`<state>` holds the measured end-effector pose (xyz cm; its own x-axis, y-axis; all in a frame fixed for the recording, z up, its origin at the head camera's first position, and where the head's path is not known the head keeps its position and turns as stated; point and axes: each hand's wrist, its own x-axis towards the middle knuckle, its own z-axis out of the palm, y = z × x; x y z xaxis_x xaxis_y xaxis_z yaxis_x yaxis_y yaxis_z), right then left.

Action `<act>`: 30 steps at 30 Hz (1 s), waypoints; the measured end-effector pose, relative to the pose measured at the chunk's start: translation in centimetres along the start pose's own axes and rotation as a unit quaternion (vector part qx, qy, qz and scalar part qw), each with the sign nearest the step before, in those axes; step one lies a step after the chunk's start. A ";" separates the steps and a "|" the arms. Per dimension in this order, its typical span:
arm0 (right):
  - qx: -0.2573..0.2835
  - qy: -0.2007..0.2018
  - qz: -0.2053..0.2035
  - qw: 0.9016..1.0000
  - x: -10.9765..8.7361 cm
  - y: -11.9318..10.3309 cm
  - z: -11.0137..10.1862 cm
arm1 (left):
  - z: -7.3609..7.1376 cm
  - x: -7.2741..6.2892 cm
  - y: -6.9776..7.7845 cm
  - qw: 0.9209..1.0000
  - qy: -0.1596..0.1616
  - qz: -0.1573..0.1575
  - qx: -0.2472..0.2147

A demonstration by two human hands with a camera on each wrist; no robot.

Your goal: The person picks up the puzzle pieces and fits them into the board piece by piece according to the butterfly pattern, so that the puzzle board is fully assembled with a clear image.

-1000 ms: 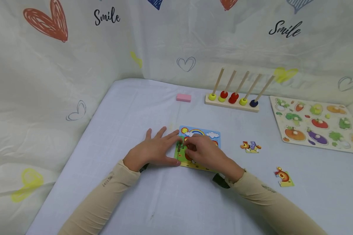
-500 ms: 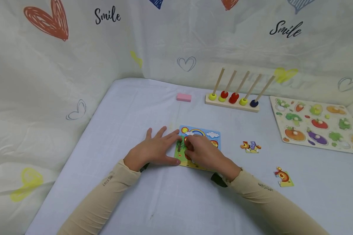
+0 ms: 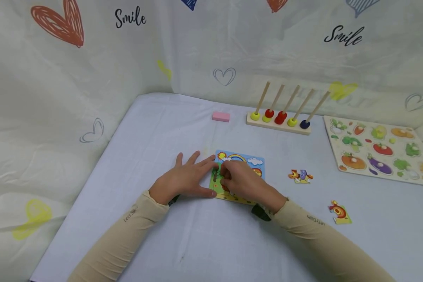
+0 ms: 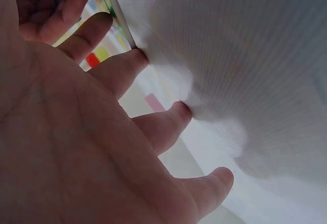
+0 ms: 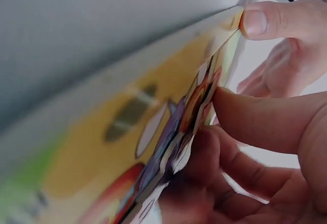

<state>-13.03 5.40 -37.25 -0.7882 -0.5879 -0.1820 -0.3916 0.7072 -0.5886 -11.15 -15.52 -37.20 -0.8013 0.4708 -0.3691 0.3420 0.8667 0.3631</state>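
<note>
A small colourful puzzle board [image 3: 248, 159] with a sun, rainbow and cloud lies on the pale blue tablecloth [image 3: 197, 235]. My left hand [image 3: 192, 176] lies flat beside its left edge, fingers spread, thumb against the near corner. The left wrist view shows the straight fingers [image 4: 122, 70] pressing on the cloth next to the board's edge [image 4: 120, 22]. My right hand [image 3: 229, 178] covers the board's middle. In the right wrist view its fingertips [image 5: 255, 116] pinch a purple and orange puzzle piece [image 5: 179, 132] against the board [image 5: 102, 127].
Two loose puzzle pieces [image 3: 300, 176] [image 3: 340, 212] lie to the right of the board. Farther back are a pink block [image 3: 220, 116], a wooden peg stand with beads [image 3: 278, 122] and a vegetable puzzle board [image 3: 377, 149]. Draped fabric [image 3: 56, 98] walls the left and back.
My right hand has crept slightly left over the board, still on the piece. The left hand has stayed put.
</note>
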 end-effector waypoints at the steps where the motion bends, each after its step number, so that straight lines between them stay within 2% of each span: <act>1: -0.004 -0.002 0.008 1.000 0.0 0.0 -0.1 | 0.0 0.0 0.0 1.000 0.000 0.000 0.001; 5: -0.035 -0.011 0.050 0.998 0.0 0.1 -0.6 | 0.0 0.1 0.1 1.000 0.003 0.004 0.007; 8: -0.050 -0.018 0.064 0.997 0.2 0.1 -0.7 | -0.1 0.0 0.1 1.000 0.003 0.006 0.009; 19: -0.050 -0.025 0.050 0.997 0.3 0.5 -0.8 | -0.1 0.0 0.1 1.000 0.004 0.005 0.009; 25: -0.033 0.014 0.031 0.999 -1.3 1.4 -2.2 | 0.0 0.2 0.1 1.000 0.003 0.007 0.006; 30: -0.015 0.044 0.034 0.998 -3.1 2.2 -3.7 | 0.2 0.2 0.0 1.000 0.007 0.006 0.005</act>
<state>-13.26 10.24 -35.09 -0.8514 -0.5028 -0.1494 -0.3498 0.7566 -0.5525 -11.26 -15.39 -37.44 -0.8034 0.4796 -0.3529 0.3570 0.8623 0.3591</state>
